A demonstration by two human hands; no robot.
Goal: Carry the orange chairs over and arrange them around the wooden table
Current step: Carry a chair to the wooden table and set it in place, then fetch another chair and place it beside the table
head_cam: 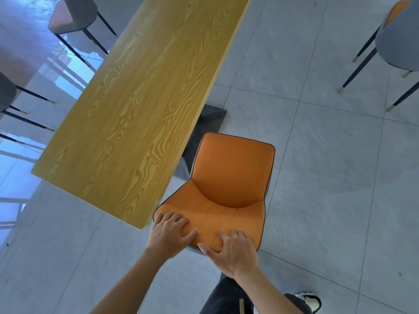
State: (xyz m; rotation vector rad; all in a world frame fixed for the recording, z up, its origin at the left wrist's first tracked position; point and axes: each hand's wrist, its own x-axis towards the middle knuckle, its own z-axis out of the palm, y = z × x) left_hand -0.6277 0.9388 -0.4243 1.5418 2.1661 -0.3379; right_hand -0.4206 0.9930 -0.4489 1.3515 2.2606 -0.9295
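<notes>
Both hands sit on the top of the orange chair's (229, 177) backrest, left hand (171, 234) and right hand (233, 252) side by side with fingers curled over its padded edge, probably a grip for steering it. The chair stands at about 4 o'clock of the wooden table (136, 105), seat facing the table's long edge, seemingly ready to slide under. Another chair (394, 37) waits at 2 o'clock.

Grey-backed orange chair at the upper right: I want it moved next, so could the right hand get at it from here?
Probably not without walking over. The right hand grips the near orange chair's backrest, and the grey-backed orange chair stands well away across bare floor tiles.
</notes>
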